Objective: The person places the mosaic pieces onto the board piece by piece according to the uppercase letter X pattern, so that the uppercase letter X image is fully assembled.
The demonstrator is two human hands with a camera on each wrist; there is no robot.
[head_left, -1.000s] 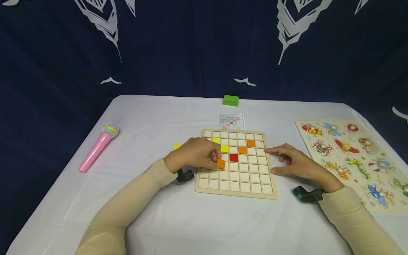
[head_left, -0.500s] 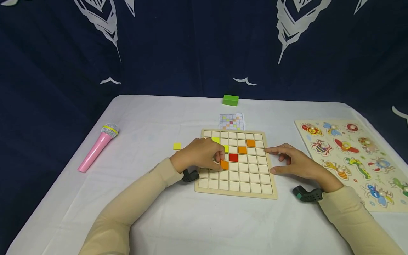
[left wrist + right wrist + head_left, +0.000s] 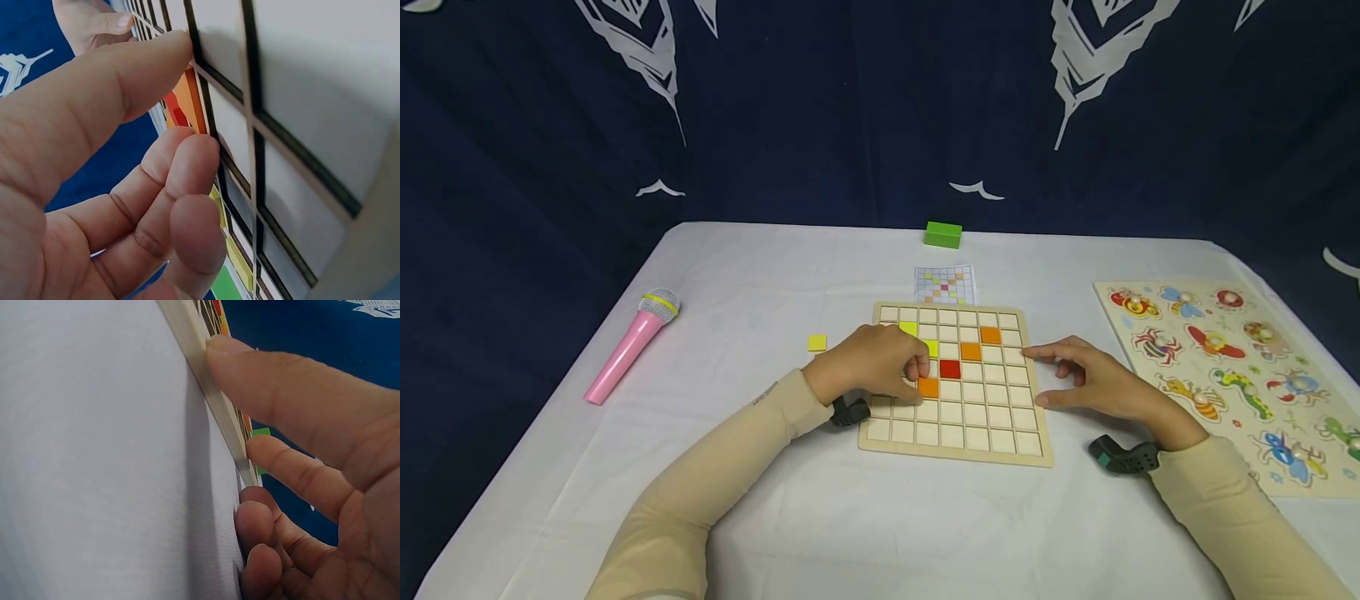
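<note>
A wooden grid board lies at the table's middle. It holds a red tile, two orange tiles further back and two yellow-green tiles. My left hand reaches over the board's left side. Its thumb and index finger pinch another orange tile, which lies flat in a cell just left of and below the red one. In the left wrist view that orange tile shows between thumb and index finger. My right hand rests with thumb and fingertips against the board's right edge.
A loose yellow tile lies left of the board. A pattern card and a green block sit behind it. A pink toy microphone lies far left, and an insect peg puzzle at the right.
My left hand carried the tilted orange tile a little right and set it flat into its cell. The right hand has stayed at the board's edge.
</note>
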